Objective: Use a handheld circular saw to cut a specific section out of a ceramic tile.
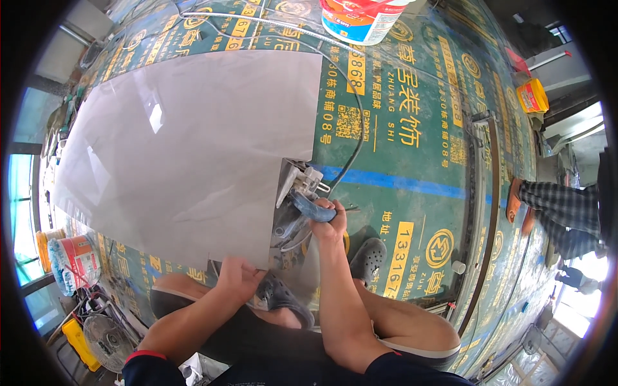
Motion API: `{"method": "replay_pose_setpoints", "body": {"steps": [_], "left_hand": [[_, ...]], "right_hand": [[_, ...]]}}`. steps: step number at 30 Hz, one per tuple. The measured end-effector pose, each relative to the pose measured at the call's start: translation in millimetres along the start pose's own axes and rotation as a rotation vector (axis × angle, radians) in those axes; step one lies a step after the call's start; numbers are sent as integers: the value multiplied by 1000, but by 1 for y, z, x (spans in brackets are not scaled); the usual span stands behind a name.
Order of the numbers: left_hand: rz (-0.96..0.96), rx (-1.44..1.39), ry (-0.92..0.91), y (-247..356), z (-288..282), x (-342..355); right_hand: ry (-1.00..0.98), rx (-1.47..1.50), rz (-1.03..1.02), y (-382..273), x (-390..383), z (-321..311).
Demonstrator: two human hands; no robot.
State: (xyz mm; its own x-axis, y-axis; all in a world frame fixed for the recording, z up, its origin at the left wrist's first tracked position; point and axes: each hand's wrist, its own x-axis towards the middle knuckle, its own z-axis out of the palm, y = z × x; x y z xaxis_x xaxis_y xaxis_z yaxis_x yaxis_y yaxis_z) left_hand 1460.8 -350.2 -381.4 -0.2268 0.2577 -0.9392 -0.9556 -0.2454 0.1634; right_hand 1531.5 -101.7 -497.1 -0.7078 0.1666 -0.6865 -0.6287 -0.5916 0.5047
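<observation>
A large, glossy light-grey tile (pixel 193 154) lies on the green printed floor sheet before me. My right hand (pixel 329 222) is wrapped round the blue-grey handle of a corded cutting saw (pixel 304 186), whose metal base rests at the tile's right edge. The blade is hidden from this view. My left hand (pixel 238 281) is closed at the near edge of the tile, close to its near right corner, with the fingertips partly hidden. A dark clog (pixel 286 299) on my foot stands just beside that corner.
A white-and-blue bucket (pixel 364 22) stands beyond the tile, with a cable (pixel 358 109) curving from there toward the saw. At left are another bucket (pixel 74 260) and a fan (pixel 108 341). A person in checked trousers (pixel 559 202) stands at right, past a long rail (pixel 492 212).
</observation>
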Motion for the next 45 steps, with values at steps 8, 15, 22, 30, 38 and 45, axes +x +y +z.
{"method": "replay_pose_setpoints", "body": {"steps": [8, 15, 22, 30, 38, 45], "left_hand": [[-8, 14, 34, 1, 11, -10], [-25, 17, 17, 0, 12, -7], [-31, -24, -34, 2, 4, -6], [-8, 0, -8, 3, 12, -12], [-7, -10, 4, 3, 19, -17], [-19, -14, 46, 6, 33, -21]], "right_hand": [[-57, 137, 132, -6, 3, -4], [-27, 136, 137, -18, 13, -9], [22, 50, 80, -5, 7, 0], [67, 26, 69, -3, 5, 5], [26, 26, 133, -7, 2, 2], [46, 37, 109, -13, 5, -1]]}}
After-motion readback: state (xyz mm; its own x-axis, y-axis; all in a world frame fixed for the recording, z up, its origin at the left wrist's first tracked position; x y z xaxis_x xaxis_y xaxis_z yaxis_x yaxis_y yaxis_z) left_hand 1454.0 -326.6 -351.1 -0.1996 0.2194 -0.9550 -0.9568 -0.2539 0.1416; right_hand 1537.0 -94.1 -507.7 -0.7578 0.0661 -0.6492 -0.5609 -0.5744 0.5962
